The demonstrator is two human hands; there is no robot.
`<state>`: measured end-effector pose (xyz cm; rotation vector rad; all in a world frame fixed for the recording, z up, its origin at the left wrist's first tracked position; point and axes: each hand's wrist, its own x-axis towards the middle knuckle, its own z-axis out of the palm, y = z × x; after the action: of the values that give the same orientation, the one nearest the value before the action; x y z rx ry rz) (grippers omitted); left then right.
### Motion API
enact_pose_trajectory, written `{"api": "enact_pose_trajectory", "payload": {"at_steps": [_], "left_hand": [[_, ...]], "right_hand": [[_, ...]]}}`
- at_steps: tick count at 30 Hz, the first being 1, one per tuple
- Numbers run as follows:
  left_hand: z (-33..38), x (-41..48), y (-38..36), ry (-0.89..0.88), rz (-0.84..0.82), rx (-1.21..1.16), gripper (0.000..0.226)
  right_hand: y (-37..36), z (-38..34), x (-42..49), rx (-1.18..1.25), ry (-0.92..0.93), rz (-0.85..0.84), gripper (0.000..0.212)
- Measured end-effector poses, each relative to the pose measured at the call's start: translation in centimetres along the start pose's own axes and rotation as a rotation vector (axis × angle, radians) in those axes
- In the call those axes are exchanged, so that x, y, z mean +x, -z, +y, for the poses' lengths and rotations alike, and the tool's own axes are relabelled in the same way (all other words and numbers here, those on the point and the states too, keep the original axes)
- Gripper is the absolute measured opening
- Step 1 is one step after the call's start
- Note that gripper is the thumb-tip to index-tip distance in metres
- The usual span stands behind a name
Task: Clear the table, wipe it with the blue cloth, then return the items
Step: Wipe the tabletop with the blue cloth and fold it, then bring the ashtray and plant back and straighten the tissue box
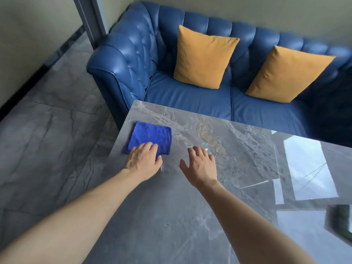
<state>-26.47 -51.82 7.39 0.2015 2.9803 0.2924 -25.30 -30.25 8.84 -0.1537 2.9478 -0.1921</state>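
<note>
Head view looks down over a grey marble tabletop (171,216), glossy enough to throw back bright window reflections on its right side. Both bare arms reach forward across it. Left hand (143,161) lies palm down with its fingers spread flat on the near edge of the cloth (150,136), pressing rather than gripping. That cloth is blue, folded into a neat square, and sits flat near the far left corner of the tabletop, close to both edges. Right hand (201,164) is open too, fingers fanned and slightly curled, just beside the cloth on its right and not touching it; whether it rests on the marble or floats just over it, I cannot tell. At the far right edge a dark, blurred object (341,219) pokes into view, too smeared to identify. Beyond the tabletop stands a blue tufted sofa (190,100) with two orange cushions, one (203,56) upright, the other (287,73) leaning to the right. Grey tiled floor (47,140) stretches off on the left.
</note>
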Motion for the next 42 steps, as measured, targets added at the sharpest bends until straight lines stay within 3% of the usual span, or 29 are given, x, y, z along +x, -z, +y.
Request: {"api": "enact_pose_trajectory", "payload": {"at_steps": [2,15,24,29,42], "left_hand": [[3.2,-2.2,0.6,0.005,-0.027,-0.001,0.023],[22.7,-15.0,0.4,-0.009,-0.052,-0.095,0.016],[32.5,-16.7,-1.4,-0.248,-0.152,-0.060,0.013],[37.2,-15.9,-3.1,-0.390,-0.165,-0.020,0.022],[50.5,-16.8,-8.5,-0.563,-0.244,0.095,0.034]], "right_hand": [[0.9,2.2,-2.7,0.013,-0.008,-0.016,0.048],[5.5,17.3,-20.8,0.018,-0.074,-0.056,0.039],[6.3,25.7,-29.3,0.020,-0.275,-0.029,0.041],[5.7,29.5,-33.1,0.027,-0.433,-0.001,0.037],[3.6,41.7,-41.4,0.050,-0.660,0.008,0.042]]}}
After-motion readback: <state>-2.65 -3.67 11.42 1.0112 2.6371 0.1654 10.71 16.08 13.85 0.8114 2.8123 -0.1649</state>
